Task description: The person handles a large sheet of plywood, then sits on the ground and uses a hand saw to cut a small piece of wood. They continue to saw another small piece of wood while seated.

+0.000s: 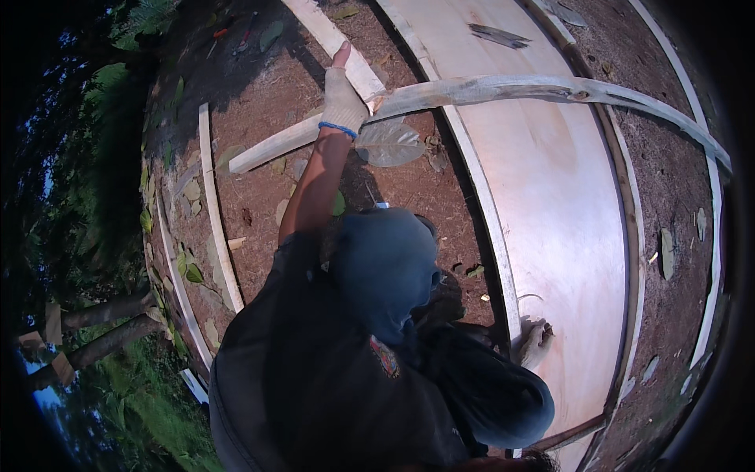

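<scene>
My left hand (pixel 344 96) wears a pale knitted glove with a blue cuff. It grips a pale wooden board (pixel 340 49) near its lower end, the bare thumb lying along the board. The other fingers are mostly hidden. This end meets a long wooden strip (pixel 487 90), which lies crosswise over the sheet and frame; I cannot tell whether they are joined. A big dry leaf (pixel 389 144) lies just below the strip. No part of my right hand can be made out.
A pale plywood sheet (pixel 543 181) lies to the right between long wooden rails (pixel 481 189). A curled brownish thing (pixel 537 344), perhaps a dry leaf, rests near its edge. More strips (pixel 214 204) and leaves lie on the reddish soil. My bent knees (pixel 385 263) fill the middle.
</scene>
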A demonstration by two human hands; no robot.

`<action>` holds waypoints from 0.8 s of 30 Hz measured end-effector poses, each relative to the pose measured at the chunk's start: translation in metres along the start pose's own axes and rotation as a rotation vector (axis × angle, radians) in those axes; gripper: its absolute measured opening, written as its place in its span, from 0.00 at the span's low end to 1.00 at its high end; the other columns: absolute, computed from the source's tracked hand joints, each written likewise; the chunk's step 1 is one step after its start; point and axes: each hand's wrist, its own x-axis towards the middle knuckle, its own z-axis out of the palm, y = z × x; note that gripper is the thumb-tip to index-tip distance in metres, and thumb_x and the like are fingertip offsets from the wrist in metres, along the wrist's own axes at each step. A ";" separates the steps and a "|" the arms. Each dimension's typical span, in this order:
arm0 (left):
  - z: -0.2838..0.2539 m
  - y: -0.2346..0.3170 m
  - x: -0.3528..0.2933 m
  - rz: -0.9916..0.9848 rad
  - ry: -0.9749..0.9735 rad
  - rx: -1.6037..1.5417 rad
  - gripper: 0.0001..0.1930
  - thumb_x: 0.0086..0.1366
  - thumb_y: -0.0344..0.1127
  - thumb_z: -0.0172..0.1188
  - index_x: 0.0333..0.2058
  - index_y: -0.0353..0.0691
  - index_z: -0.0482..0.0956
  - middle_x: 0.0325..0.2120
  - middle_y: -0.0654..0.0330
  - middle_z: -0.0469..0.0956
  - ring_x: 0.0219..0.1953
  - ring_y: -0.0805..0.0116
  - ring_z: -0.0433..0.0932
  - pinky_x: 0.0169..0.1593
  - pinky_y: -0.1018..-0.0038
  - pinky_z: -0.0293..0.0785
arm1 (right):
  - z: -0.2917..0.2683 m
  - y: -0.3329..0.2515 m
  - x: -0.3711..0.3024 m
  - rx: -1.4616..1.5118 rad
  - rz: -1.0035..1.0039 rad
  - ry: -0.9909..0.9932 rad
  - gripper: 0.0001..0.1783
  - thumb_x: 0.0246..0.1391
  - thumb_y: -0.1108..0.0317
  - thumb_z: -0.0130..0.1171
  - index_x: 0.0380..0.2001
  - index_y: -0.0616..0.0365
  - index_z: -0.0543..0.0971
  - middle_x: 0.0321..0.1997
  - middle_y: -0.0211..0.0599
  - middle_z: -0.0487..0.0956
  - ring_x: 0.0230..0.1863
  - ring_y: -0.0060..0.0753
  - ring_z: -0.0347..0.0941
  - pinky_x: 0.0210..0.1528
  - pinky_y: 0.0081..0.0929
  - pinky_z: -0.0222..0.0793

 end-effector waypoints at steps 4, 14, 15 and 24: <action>0.053 -0.009 -0.047 -0.110 -0.003 -0.139 0.24 0.66 0.56 0.61 0.46 0.42 0.72 0.36 0.60 0.74 0.38 0.61 0.79 0.41 0.60 0.81 | 0.030 -0.039 0.032 -0.456 -0.196 -0.150 0.27 0.67 0.68 0.58 0.66 0.64 0.68 0.55 0.42 0.78 0.51 0.28 0.74 0.51 0.24 0.71; 0.096 -0.032 -0.106 -0.383 0.040 -0.528 0.24 0.73 0.56 0.48 0.53 0.41 0.73 0.50 0.53 0.74 0.54 0.56 0.74 0.57 0.53 0.72 | 0.298 -0.241 -0.004 -0.479 -0.840 -0.955 0.35 0.55 0.62 0.69 0.65 0.57 0.72 0.67 0.46 0.71 0.62 0.44 0.71 0.62 0.39 0.70; 0.098 -0.034 -0.110 -0.392 -0.002 -0.573 0.26 0.73 0.57 0.47 0.55 0.41 0.73 0.52 0.52 0.74 0.55 0.55 0.74 0.58 0.53 0.72 | 0.316 -0.252 -0.012 -0.508 -0.944 -0.975 0.34 0.54 0.61 0.69 0.64 0.56 0.73 0.67 0.47 0.71 0.64 0.47 0.70 0.63 0.40 0.69; 0.150 -0.005 -0.191 -0.578 -0.293 -0.553 0.29 0.75 0.62 0.47 0.54 0.39 0.73 0.42 0.53 0.77 0.37 0.65 0.79 0.32 0.75 0.79 | 0.359 -0.293 -0.026 -0.175 -1.362 -0.815 0.27 0.45 0.65 0.77 0.49 0.59 0.81 0.50 0.44 0.81 0.53 0.48 0.76 0.57 0.42 0.70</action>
